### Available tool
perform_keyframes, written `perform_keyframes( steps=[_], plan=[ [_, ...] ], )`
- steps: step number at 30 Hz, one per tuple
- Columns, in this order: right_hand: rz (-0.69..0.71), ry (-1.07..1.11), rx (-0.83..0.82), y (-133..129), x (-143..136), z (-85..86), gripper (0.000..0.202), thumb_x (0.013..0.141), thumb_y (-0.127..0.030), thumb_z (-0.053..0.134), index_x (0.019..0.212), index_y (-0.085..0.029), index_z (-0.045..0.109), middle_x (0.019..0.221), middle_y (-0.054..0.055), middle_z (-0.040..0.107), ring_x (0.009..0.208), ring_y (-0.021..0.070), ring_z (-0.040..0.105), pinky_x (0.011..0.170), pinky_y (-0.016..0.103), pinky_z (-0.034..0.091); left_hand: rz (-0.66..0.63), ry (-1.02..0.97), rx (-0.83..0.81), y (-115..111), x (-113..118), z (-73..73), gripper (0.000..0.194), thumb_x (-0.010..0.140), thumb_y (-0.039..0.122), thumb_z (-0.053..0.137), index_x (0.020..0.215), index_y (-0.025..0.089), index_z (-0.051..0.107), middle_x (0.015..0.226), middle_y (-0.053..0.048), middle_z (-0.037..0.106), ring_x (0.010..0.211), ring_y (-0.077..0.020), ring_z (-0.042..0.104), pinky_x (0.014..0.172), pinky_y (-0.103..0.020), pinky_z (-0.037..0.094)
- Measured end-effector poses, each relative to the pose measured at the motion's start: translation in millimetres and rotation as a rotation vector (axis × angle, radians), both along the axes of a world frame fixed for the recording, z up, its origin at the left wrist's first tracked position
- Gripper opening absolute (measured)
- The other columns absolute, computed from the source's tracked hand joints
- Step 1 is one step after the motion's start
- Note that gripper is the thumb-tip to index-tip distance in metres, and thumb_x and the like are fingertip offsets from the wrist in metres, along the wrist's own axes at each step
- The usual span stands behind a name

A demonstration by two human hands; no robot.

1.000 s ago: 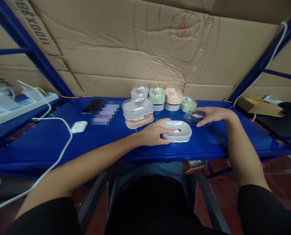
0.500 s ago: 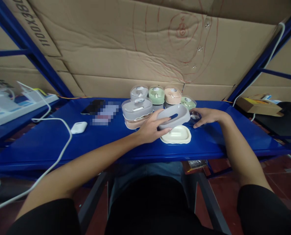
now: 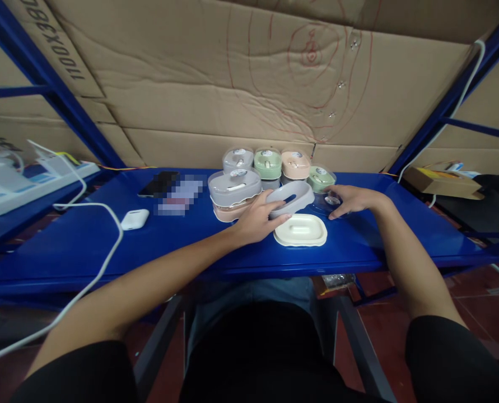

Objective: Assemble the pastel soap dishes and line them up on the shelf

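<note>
My left hand point(image 3: 255, 220) is closed on the near left edge of a grey plastic dish point(image 3: 303, 195), which has an oval slot in its middle and is tilted above the table. Below it a cream oval base point(image 3: 302, 230) with a raised bar lies flat on the blue tabletop. To the right, my right hand point(image 3: 352, 198) has its thumb and fingers round a clear plastic lid point(image 3: 327, 202) with a round label. Part of that lid is hidden by the fingers.
Behind the hands are several lidded boxes: grey point(image 3: 234, 187), green point(image 3: 267, 163), peach point(image 3: 295, 163), and another green point(image 3: 321, 178). On the left lie an earbud case point(image 3: 135, 219), a phone point(image 3: 159, 183), a white cable point(image 3: 106, 208) and a power strip point(image 3: 43, 187). Cardboard point(image 3: 190, 84) backs the table.
The grey dish has moved left and slightly down in my left hand, showing more of the cream base and the clear lid. My right hand has shifted slightly left.
</note>
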State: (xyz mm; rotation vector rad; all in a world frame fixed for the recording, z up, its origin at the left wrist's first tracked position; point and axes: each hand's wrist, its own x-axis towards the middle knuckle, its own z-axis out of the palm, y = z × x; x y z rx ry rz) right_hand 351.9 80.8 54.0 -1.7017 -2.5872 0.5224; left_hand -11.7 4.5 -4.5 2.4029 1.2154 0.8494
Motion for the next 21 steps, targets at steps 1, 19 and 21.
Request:
perform_keyframes(
  steps=[1,19,21],
  plan=[
    [0.0,0.002,0.0,0,0,0.1,0.107,0.059,-0.062,0.1,0.155,-0.026,0.068,0.149,0.015,0.077,0.132,0.0487,0.073,0.115,0.061,0.06,-0.004,0.001,-0.003,1,0,-0.8,0.064,0.109,0.065,0.061,0.152,0.019,0.076,0.172,-0.02,0.051,0.164,-0.0456,0.048,0.139,-0.064,0.037],
    [-0.026,-0.012,-0.014,-1,-6,0.2,0.111,0.062,-0.062,0.097,0.16,-0.022,0.064,0.156,0.017,0.073,0.138,0.0488,0.07,0.121,0.06,0.056,-0.359,0.101,0.171,-14,1,-2.1,0.05,0.103,0.05,0.081,0.144,0.022,0.079,0.175,-0.021,0.049,0.162,-0.0424,0.052,0.135,-0.061,0.045],
    [-0.032,-0.018,-0.023,-2,-6,0.6,0.112,0.062,-0.063,0.096,0.161,-0.021,0.063,0.157,0.017,0.073,0.139,0.049,0.07,0.121,0.059,0.056,-0.378,0.12,0.161,-13,2,-2.8,0.051,0.102,0.048,0.081,0.147,0.023,0.077,0.175,-0.021,0.049,0.163,-0.0428,0.05,0.136,-0.062,0.043]
  ],
)
